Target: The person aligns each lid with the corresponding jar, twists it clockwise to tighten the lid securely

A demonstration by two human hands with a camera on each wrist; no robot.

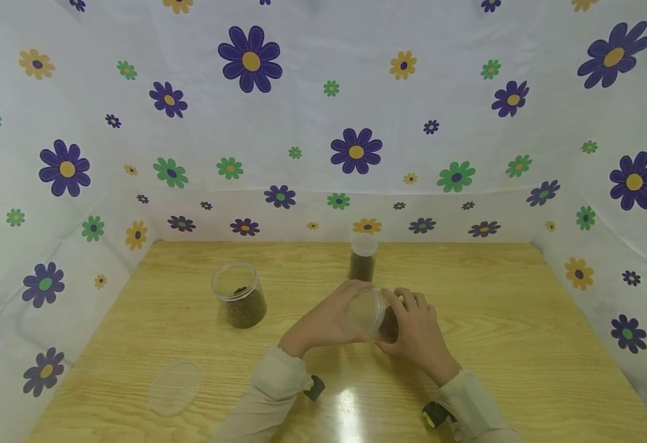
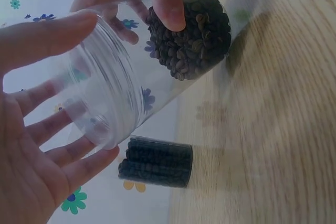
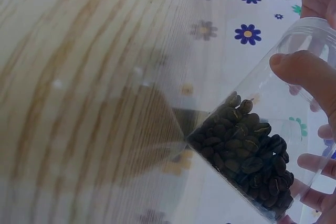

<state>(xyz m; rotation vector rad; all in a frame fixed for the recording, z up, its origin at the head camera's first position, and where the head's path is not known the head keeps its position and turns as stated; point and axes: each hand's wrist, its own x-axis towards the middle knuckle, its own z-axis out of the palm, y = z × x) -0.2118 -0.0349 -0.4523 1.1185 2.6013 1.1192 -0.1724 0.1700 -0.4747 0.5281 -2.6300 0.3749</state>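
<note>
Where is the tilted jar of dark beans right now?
In the head view, the tilted jar is just right of centre, between the left hand and right hand, in front of the rear upright jar.

The person wears long sleeves of pale cream cloth. The left sleeve (image 1: pixel 262 400), at the bottom middle of the head view, looks soft and creased, with a plain, roomy cuff. The right sleeve (image 1: pixel 475 409), lower right of centre, is the same light shade and shows folds too. Beside the left sleeve's inner edge sits a small black device (image 1: pixel 314 388), stubby in outline. A second dark device (image 1: pixel 436 415) sits at the right sleeve's inner edge, marked by a yellow-green patch low on its outer end. The left grip (image 1: pixel 325 320) and right grip (image 1: pixel 418 329) are bare.
</note>
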